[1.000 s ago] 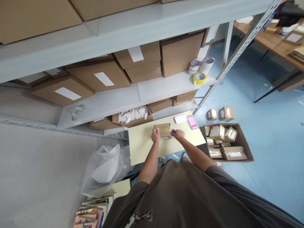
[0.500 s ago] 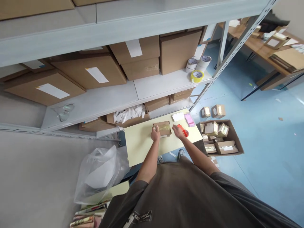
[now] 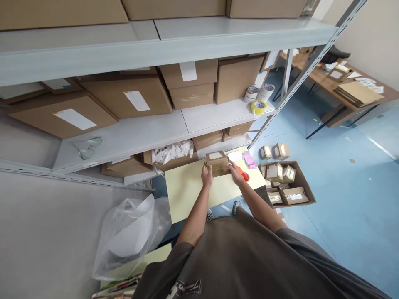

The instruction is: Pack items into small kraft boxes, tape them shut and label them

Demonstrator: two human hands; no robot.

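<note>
Between my two hands is a small cardboard box [image 3: 217,164], tilted over the pale yellow table [image 3: 183,193], with a white label on its far upper face and shiny tape on the side toward me. My left hand [image 3: 207,175] is closed on its left end, thumb on the near side. At its right end, my right hand [image 3: 235,172] grips the box's edge. Just right of that hand lies a red tape dispenser [image 3: 243,173], partly hidden. Behind it are a white paper stack [image 3: 234,156] and a pink, pixelated item [image 3: 248,160].
A metal shelf [image 3: 205,118] with cartons runs along the far side, carrying a yellow tape roll [image 3: 258,107] and eyeglasses [image 3: 89,147]. On the floor at right stands an open carton [image 3: 304,182] of small boxes. A clear plastic bag [image 3: 131,236] is at left.
My right hand has come from beside the box onto its right end. The box has been tipped, so its labelled face now shows on the far side. The view has shifted slightly.
</note>
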